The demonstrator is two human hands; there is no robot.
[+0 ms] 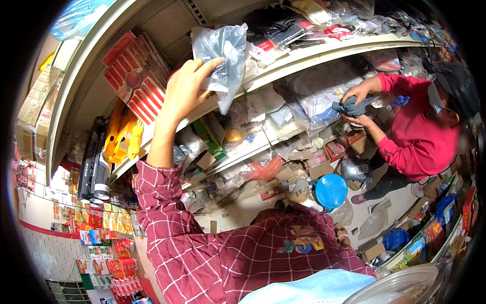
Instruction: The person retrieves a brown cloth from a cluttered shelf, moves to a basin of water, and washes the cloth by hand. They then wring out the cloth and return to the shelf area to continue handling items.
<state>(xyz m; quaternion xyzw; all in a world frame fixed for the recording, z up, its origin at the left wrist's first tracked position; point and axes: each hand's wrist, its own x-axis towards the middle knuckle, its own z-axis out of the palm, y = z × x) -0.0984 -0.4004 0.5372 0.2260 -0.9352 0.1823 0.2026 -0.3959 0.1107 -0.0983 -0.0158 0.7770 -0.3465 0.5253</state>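
My left hand (191,85) is raised at the upper shelf and grips a grey item in a clear plastic bag (228,57), its fingers pressed on the front of the bag. The bag's lower corner hangs over the shelf edge. My right hand (341,237) hangs low beside my body, partly hidden by my checked shirt, and what it holds, if anything, cannot be told. Left of the bag lean red-and-white striped packages (134,81). Right of it lie packaged goods (284,34) in a loose pile.
A person in a red top (421,129) stands at the right, both hands on a dark grey cloth (351,106). A blue round stool (331,191) stands on the floor. Yellow tools (123,136) and black rolls (95,163) are at the left. Lower shelves (243,150) hold bags and boxes.
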